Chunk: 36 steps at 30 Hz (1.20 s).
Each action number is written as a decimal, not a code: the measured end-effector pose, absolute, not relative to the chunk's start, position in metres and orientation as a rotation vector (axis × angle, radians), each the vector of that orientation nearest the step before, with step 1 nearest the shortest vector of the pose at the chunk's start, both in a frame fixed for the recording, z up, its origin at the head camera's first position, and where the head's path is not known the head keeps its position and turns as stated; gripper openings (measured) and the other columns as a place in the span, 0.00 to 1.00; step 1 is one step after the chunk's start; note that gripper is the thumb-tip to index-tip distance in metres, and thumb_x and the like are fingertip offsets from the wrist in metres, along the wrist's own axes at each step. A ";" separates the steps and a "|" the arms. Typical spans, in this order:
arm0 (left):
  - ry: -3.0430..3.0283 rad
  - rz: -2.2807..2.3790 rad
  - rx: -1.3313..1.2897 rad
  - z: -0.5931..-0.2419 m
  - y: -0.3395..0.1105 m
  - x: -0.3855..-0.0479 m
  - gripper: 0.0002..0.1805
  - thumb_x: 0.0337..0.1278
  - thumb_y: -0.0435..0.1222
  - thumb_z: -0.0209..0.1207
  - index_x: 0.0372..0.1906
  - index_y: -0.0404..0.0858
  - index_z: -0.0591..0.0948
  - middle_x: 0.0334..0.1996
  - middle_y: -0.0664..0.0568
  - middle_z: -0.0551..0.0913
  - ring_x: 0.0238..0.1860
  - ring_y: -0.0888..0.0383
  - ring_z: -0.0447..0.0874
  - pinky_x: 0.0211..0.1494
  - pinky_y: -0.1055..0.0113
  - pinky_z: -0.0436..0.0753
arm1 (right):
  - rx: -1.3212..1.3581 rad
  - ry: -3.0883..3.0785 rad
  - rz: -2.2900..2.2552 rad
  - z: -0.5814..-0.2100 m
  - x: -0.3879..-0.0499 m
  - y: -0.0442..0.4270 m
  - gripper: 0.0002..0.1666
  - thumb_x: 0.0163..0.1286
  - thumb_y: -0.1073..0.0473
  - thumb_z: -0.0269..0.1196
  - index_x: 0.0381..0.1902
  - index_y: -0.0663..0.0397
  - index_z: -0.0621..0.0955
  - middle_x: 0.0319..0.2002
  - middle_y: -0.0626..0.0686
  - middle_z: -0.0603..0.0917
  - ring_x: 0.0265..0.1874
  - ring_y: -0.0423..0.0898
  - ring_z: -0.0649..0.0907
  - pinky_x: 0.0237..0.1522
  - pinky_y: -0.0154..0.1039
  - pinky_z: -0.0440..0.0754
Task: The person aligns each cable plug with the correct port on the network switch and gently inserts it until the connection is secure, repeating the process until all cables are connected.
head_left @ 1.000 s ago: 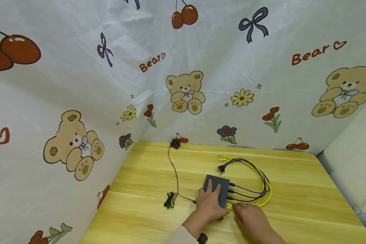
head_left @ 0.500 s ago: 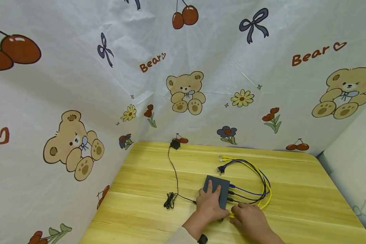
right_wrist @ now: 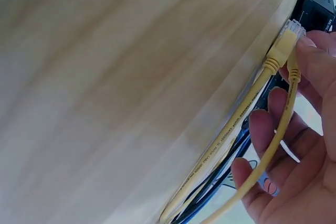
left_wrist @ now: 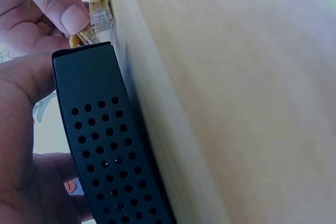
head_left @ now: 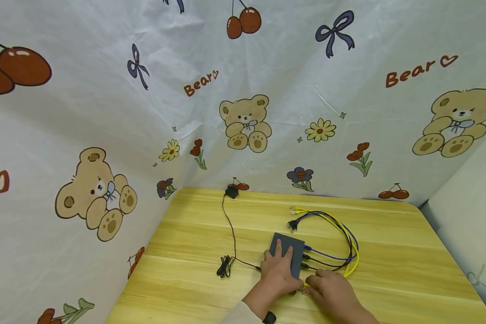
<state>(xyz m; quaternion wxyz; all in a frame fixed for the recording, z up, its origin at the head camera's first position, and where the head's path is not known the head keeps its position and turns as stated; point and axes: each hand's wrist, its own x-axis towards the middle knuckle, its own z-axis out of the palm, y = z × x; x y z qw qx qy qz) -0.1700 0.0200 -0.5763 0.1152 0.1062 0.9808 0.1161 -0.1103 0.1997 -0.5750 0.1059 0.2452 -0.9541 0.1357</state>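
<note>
A dark box point(head_left: 284, 238) with a perforated side point(left_wrist: 105, 135) lies on the table under my left hand point(head_left: 276, 272), whose fingers are spread over its top. Beside the box's near right corner, my right hand point(head_left: 335, 290) pinches a yellow cable's clear connector between thumb and finger. A second yellow connector point(left_wrist: 100, 11) lies right next to the pinched one; in the right wrist view it is the yellow plug point(right_wrist: 281, 48) nearer the table. One blue cable point(head_left: 326, 253) and two black cables run from the box's right side.
The cables loop back to loose ends point(head_left: 293, 224) behind the box. Left of it lie a bundled black cord point(head_left: 225, 266) and a power adapter point(head_left: 231, 192). A patterned cloth point(head_left: 243, 166) hangs along the table's back and left edges.
My right hand has shifted slightly left and down with the yellow connector, and the yellow cables have moved with it. The left hand has stayed on the box.
</note>
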 end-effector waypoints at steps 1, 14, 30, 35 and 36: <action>2.874 0.337 0.310 -0.577 0.020 -0.170 0.56 0.37 0.71 0.67 0.77 0.66 0.59 0.80 0.50 0.47 0.66 0.36 0.64 0.41 0.49 0.76 | 0.718 -2.810 0.394 -0.574 -0.110 0.200 0.07 0.60 0.42 0.71 0.32 0.33 0.85 0.26 0.31 0.73 0.25 0.30 0.72 0.26 0.37 0.71; 2.887 0.272 0.301 -0.581 0.022 -0.168 0.55 0.40 0.71 0.66 0.77 0.65 0.58 0.80 0.50 0.46 0.71 0.33 0.57 0.52 0.41 0.74 | 0.479 -2.907 0.293 -0.575 -0.111 0.193 0.04 0.61 0.56 0.72 0.33 0.43 0.86 0.31 0.39 0.78 0.35 0.43 0.82 0.39 0.45 0.80; 2.775 0.243 0.444 -0.577 0.011 -0.155 0.62 0.39 0.72 0.66 0.79 0.67 0.46 0.81 0.49 0.36 0.79 0.36 0.36 0.67 0.38 0.63 | 0.560 -2.750 0.270 -0.573 -0.119 0.196 0.08 0.54 0.57 0.76 0.30 0.46 0.85 0.31 0.43 0.77 0.32 0.44 0.74 0.35 0.46 0.76; 2.788 0.215 0.444 -0.574 0.011 -0.155 0.60 0.40 0.71 0.65 0.79 0.66 0.48 0.81 0.48 0.37 0.79 0.36 0.39 0.65 0.40 0.67 | 0.592 -2.725 0.266 -0.574 -0.124 0.195 0.09 0.52 0.56 0.77 0.28 0.43 0.85 0.37 0.46 0.77 0.38 0.48 0.75 0.40 0.49 0.77; 2.788 0.216 0.442 -0.574 0.011 -0.155 0.60 0.40 0.71 0.65 0.79 0.66 0.48 0.81 0.48 0.38 0.78 0.35 0.40 0.65 0.40 0.67 | 0.590 -2.728 0.267 -0.575 -0.125 0.194 0.09 0.52 0.56 0.77 0.28 0.43 0.85 0.40 0.48 0.79 0.42 0.51 0.77 0.42 0.52 0.78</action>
